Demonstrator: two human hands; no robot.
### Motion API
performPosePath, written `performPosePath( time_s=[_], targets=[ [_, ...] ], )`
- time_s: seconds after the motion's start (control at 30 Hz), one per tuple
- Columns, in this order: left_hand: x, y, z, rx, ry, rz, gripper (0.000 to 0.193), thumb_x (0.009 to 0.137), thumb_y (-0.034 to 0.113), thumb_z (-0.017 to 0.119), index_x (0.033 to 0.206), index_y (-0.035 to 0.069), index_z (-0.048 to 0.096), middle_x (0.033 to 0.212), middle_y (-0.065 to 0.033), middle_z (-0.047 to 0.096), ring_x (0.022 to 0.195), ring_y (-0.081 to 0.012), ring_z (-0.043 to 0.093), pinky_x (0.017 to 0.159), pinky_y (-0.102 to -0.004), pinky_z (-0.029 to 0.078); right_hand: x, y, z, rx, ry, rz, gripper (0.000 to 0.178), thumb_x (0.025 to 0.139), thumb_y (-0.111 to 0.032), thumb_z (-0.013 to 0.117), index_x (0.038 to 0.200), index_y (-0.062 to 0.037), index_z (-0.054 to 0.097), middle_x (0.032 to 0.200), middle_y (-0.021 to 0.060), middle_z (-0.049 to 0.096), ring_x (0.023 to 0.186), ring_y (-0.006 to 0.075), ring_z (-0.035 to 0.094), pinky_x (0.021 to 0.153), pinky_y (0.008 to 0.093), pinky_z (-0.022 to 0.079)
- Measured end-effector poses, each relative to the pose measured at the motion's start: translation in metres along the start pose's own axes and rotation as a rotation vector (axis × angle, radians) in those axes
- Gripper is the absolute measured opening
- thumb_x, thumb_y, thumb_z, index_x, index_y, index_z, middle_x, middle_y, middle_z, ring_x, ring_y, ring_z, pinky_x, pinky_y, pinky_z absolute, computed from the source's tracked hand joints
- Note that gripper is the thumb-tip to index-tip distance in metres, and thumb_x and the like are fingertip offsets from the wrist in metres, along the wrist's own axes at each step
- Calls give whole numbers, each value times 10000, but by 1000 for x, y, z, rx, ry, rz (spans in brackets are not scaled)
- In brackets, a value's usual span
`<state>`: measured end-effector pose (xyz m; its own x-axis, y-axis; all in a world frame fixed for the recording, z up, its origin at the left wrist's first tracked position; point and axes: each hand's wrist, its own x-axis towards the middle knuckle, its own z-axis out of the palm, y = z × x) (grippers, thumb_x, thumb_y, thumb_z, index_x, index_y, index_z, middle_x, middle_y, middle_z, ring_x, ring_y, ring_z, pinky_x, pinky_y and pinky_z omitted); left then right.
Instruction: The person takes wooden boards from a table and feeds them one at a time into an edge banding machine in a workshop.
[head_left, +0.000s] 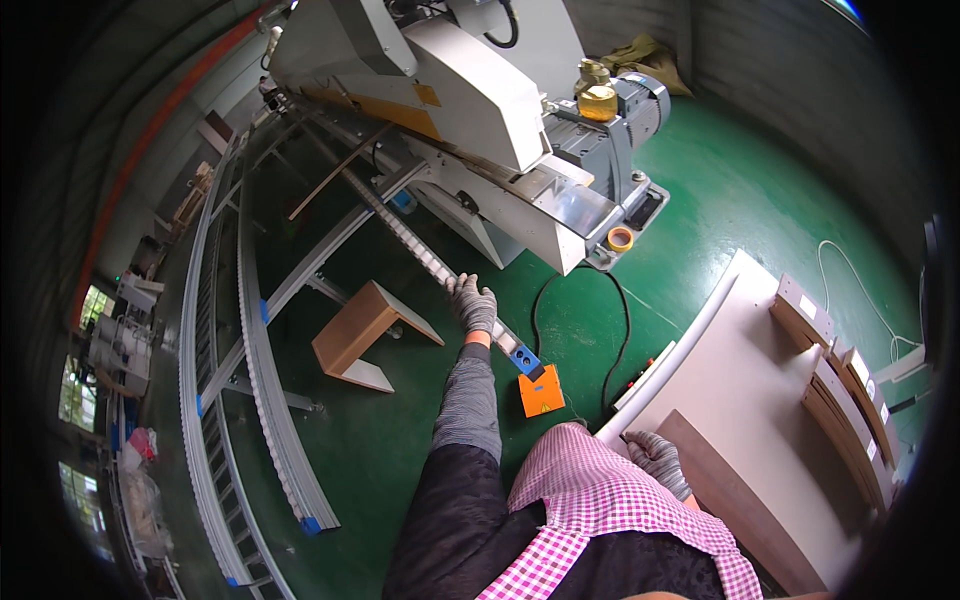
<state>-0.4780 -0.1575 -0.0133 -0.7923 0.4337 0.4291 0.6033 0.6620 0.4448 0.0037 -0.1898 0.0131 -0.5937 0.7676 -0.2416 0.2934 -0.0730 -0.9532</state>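
My left hand (472, 304), in a grey knit glove, reaches forward with its fingers curled over a narrow roller rail (415, 246). The rail slants down from beneath the machine to a blue end piece (521, 357). My right hand (657, 462), gloved too, is held close to my apron with its fingers bent, at the near edge of a pale table (735, 385). A flat brown board (740, 505) lies on that table beside it. Whatever is inside the right hand's fingers is hidden.
Ahead stands a large white machine (480, 90) with a grey motor (640, 102) and a tape roll (620, 239). An orange box (541, 391) and black cable (624, 345) are on the green floor. Brown panels (848, 430) stack at right; a bent board (360, 335) and roller tracks (265, 400) stand left.
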Motion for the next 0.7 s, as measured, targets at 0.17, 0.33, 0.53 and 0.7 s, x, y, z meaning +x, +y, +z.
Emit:
performPosePath(
  time_s=[0.17, 0.33, 0.53, 0.7],
  targets=[
    [-5, -4, 1, -59, 30, 32, 475, 791, 210, 668, 1236, 55, 606, 1382, -173, 499, 1366, -358, 344, 1164, -415, 267, 8, -9, 5, 90, -81, 120, 213, 906, -50, 632, 1107, 9, 672, 920, 113, 690, 861, 163, 653, 768, 287, 530],
    [-8, 3, -3, -78, -24, 48, 620, 785, 249, 675, 1352, 70, 497, 1430, -193, 437, 1382, -377, 307, 1173, -448, 232, 34, 29, 7, 44, -17, 44, 197, 911, -80, 633, 1088, -7, 681, 928, 107, 696, 870, 170, 650, 770, 301, 519],
    [-7, 3, -12, -68, -30, 95, 715, 758, 295, 702, 1382, 57, 448, 1433, -216, 418, 1381, -401, 292, 1173, -474, 211, 62, -31, 29, -100, -13, 82, 198, 922, -99, 629, 1089, -8, 683, 882, 89, 716, 809, 160, 644, 747, 316, 516],
    [-7, 2, -15, -133, -42, 90, 767, 757, 312, 708, 1402, 36, 399, 1440, -234, 394, 1382, -419, 279, 1166, -498, 208, 94, -41, 59, -95, -42, -9, 187, 913, -99, 648, 1074, -16, 691, 917, 98, 713, 871, 167, 647, 780, 325, 517]
  ],
)
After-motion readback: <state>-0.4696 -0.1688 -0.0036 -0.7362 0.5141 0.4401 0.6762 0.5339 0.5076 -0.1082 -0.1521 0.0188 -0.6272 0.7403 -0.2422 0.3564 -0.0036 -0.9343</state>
